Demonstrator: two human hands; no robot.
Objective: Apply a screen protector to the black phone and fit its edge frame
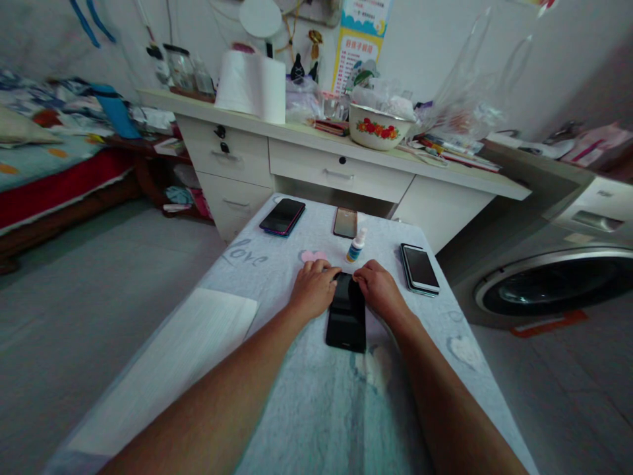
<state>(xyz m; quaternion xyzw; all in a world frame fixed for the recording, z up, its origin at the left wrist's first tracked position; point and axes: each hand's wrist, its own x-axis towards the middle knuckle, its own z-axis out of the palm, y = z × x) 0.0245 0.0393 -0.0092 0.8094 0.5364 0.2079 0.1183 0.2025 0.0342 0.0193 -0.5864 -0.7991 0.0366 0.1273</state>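
Note:
A black smartphone [346,316] lies face up on the cloth-covered table in front of me, its dark screen reflecting light. My left hand [314,287] is closed at its upper left edge, fingertips reaching the top corner. At the upper right corner, my right hand [378,285] pinches with thumb and fingers; whether a thin film is between them is too small to tell. Just beyond the hands stands a small white spray bottle [356,246] with a blue and yellow label. Behind my left fingers is a pink heart shape [313,256] on the cloth.
Stacked phones [283,216] lie at the far left of the table [306,409], more phones [419,267] at the right. A phone or case [345,222] lies near the far edge. Beyond are a white desk [306,142] holding a flowered bowl [380,127], and a washing machine [558,244].

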